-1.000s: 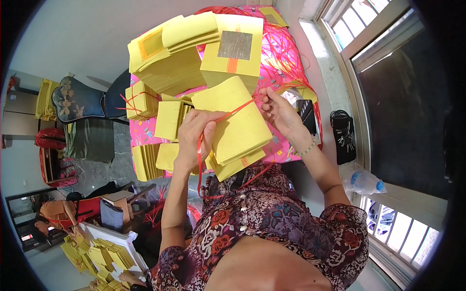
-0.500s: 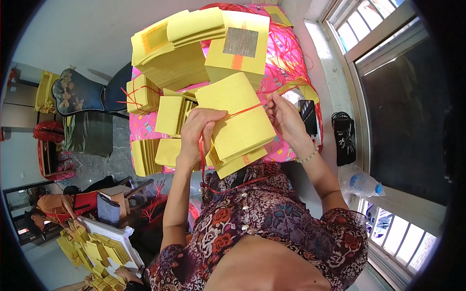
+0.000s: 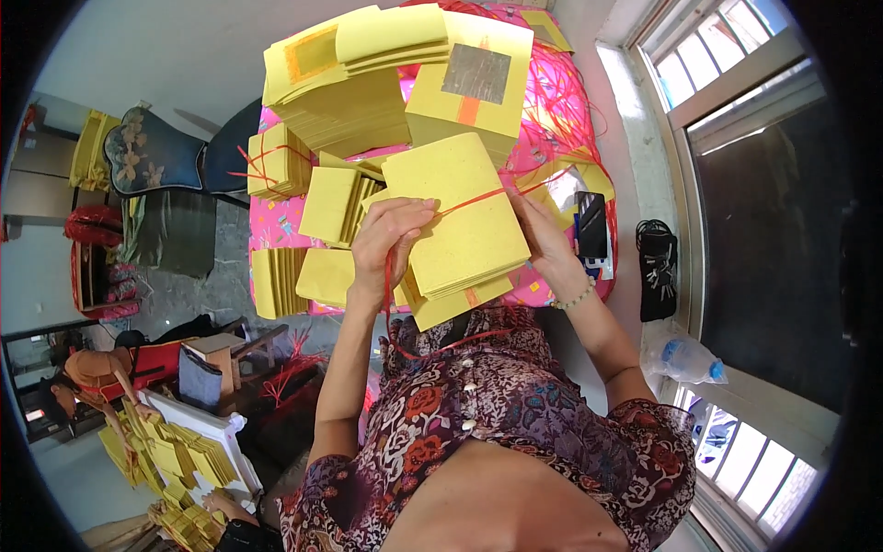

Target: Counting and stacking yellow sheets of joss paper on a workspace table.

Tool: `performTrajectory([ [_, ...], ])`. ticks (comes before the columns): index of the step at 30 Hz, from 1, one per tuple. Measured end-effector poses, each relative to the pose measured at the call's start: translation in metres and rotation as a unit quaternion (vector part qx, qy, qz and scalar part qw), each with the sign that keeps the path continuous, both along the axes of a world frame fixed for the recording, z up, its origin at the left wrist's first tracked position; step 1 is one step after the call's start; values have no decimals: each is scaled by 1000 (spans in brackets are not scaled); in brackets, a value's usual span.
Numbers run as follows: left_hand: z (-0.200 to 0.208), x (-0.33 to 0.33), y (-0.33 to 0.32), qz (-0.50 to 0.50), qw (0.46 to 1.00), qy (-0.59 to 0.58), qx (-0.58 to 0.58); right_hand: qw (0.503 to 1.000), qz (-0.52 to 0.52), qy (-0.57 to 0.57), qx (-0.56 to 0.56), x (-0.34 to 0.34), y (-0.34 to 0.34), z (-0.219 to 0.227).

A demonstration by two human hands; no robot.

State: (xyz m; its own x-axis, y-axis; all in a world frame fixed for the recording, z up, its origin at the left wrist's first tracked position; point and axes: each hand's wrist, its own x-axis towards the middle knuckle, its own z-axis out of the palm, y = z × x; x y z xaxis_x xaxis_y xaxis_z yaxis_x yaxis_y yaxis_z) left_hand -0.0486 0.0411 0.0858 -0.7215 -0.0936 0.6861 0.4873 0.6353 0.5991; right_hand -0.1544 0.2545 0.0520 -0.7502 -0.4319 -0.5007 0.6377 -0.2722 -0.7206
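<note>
A stack of yellow paper (image 3: 474, 230) sits tilted between my hands at the near edge of the table. Across its top runs a red string (image 3: 474, 201), with a loose length hanging from the left side to my lap. My left hand (image 3: 391, 241) is closed on the stack's left edge, its fingertips pressing near the string. At the right edge, my right hand (image 3: 543, 235) grips the stack where the string goes over the side; some of its fingers are hidden beneath. Under the stack lies another yellow sheet with an orange mark (image 3: 460, 305).
Tall piles of yellow paper (image 3: 345, 115) stand at the back of the pink table cover (image 3: 290, 224). A tied bundle (image 3: 280, 161) and smaller stacks lie left. Red strings (image 3: 556, 101) and a phone (image 3: 590, 224) are right. People handle yellow paper at a white table (image 3: 198, 419), lower left.
My right hand has gone from pinching the red string above the stack's right edge to gripping that edge. My left hand keeps its hold. The view has shifted slightly.
</note>
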Motion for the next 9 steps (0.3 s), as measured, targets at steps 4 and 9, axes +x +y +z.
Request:
performTrajectory([
  [4,-18,5,5,51,998,24,8,998,56,35,5,-3,0,-8],
  [9,-42,13,13,72,973,8,218,995,93,6,-26,-10,1,-21],
])
